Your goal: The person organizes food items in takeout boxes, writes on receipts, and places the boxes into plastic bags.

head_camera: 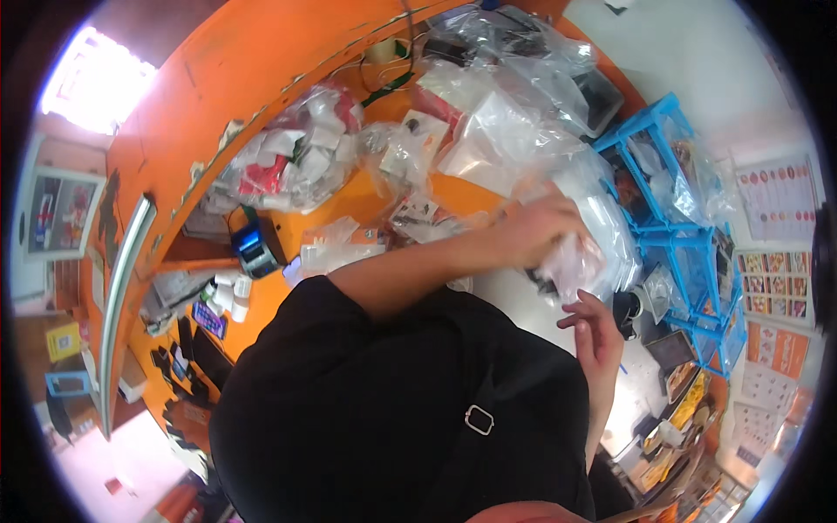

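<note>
My left hand point(546, 225) reaches across in front of my body and is blurred. It grips a crumpled, clear plastic bag point(574, 265) that hangs from its fingers; what the bag holds cannot be made out. Just below the bag is my right hand point(596, 330), fingers apart and nothing in them. Under both hands lies a pale metal worktop point(507, 294). A stack of clear plastic bags point(611, 229) lies right beside my left hand.
Blue plastic racks point(677, 229) stand to the right. Filled clear bags point(301, 153) crowd the orange counter point(327, 219) at the back. A card terminal or small printer point(255, 245), paper rolls point(232, 294) and a phone point(209, 319) are at left. Food trays point(686, 399) sit lower right.
</note>
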Demonstrator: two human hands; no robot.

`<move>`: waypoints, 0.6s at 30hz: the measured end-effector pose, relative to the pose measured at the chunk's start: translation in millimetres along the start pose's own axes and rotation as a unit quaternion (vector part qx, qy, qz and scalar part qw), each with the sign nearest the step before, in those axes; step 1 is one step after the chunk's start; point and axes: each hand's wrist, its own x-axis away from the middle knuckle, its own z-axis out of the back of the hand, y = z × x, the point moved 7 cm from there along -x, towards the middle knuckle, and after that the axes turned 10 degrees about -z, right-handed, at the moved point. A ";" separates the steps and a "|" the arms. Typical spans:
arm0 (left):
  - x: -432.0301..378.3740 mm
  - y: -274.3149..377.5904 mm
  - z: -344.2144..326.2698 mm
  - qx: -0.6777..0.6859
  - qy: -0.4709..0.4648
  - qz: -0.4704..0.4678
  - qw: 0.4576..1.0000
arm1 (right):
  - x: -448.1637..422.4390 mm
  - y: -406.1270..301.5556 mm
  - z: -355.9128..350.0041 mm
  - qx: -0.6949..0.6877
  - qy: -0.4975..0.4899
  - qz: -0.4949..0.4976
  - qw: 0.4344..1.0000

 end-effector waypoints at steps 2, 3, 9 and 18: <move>-9.9 -15.6 35.9 -0.071 -0.038 0.025 0.996 | 4.7 21.1 16.3 -0.023 0.051 -0.019 0.998; -16.0 -25.1 42.5 -0.102 -0.083 0.020 0.991 | 12.1 35.1 27.5 -0.035 0.100 -0.042 0.993; 41.1 -107.9 63.2 -0.054 -0.129 0.169 0.976 | 46.3 111.6 45.3 -0.158 0.209 -0.113 0.958; 88.7 -150.4 94.0 0.055 -0.186 0.381 0.904 | 88.2 262.9 69.4 -0.143 0.208 -0.270 0.929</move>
